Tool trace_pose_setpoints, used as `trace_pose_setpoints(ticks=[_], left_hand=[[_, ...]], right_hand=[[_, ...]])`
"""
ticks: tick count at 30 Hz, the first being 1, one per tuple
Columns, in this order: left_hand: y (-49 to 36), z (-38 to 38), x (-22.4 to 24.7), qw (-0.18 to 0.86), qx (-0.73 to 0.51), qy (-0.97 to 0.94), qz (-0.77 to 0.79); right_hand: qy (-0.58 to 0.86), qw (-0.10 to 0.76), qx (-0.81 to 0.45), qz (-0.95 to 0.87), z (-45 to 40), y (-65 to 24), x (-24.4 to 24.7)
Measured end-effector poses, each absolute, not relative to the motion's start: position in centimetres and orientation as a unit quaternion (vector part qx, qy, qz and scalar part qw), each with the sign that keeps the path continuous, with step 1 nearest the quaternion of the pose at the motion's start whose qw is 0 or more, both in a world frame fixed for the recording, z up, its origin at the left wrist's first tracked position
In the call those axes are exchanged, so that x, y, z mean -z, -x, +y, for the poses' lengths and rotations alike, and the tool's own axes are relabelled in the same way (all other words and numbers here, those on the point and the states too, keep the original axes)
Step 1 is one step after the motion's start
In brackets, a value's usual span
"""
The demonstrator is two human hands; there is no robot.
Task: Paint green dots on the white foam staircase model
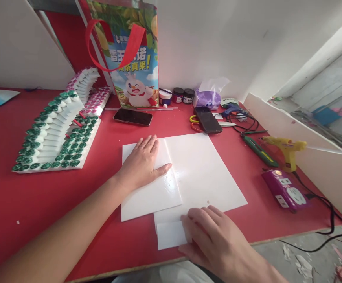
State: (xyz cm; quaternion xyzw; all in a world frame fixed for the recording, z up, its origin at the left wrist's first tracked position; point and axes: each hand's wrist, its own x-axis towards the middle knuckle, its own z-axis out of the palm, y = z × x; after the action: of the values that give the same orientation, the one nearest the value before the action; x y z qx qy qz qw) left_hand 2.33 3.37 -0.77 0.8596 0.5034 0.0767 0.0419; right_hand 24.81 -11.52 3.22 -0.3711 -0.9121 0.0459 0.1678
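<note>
My left hand point(143, 163) lies flat with fingers spread on a white board point(150, 202), which overlaps the left part of a larger white sheet point(203, 169). Near the table's front edge, my right hand point(212, 234) has its fingers bent round the right end of a small white rectangular piece point(171, 235). That small piece sits just below the board, over the lower left corner of the large sheet. The fingertips of my right hand are partly hidden behind the hand.
Two white stepped pieces with green point(70, 153) and pink point(96, 100) dots stand left. Behind are a printed bag point(138, 51), a phone point(132, 117), jars point(178, 95), tissues point(208, 98). Right: another phone point(208, 120), scissors point(196, 124), green cutter point(259, 150), yellow glue gun point(289, 151), purple box point(285, 190), cables.
</note>
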Motion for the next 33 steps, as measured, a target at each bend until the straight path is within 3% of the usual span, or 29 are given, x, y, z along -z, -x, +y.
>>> trace_pose_setpoints(ticks=[3,6,12,16,23,33], left_hand=[[-2.4,3.2,0.6,0.038,-0.095,-0.860,0.501],[-2.6,2.9,0.3,-0.003,-0.124,-0.854,0.505],[-3.1,2.5,-0.3,-0.058,-0.120,-0.837,0.531],[-3.5,2.4,0.0,-0.100,-0.123,-0.840,0.519],[-4.8,2.0,1.0,-0.200,-0.073,-0.831,0.514],[-5.0,1.8,1.3,-0.178,-0.059,-0.844,0.502]], right_hand=[[0.346,0.249,0.004,-0.905,-10.3,-26.2,-4.9],[0.416,0.322,-0.018,-0.850,-6.4,-27.3,-7.0],[0.485,0.288,-0.114,-0.818,7.7,-25.5,-6.1],[0.476,0.199,-0.166,-0.840,13.5,-23.1,-3.5],[0.443,0.166,-0.192,-0.860,14.6,-21.9,-2.1],[0.472,0.221,-0.331,-0.787,14.7,-21.9,-1.8]])
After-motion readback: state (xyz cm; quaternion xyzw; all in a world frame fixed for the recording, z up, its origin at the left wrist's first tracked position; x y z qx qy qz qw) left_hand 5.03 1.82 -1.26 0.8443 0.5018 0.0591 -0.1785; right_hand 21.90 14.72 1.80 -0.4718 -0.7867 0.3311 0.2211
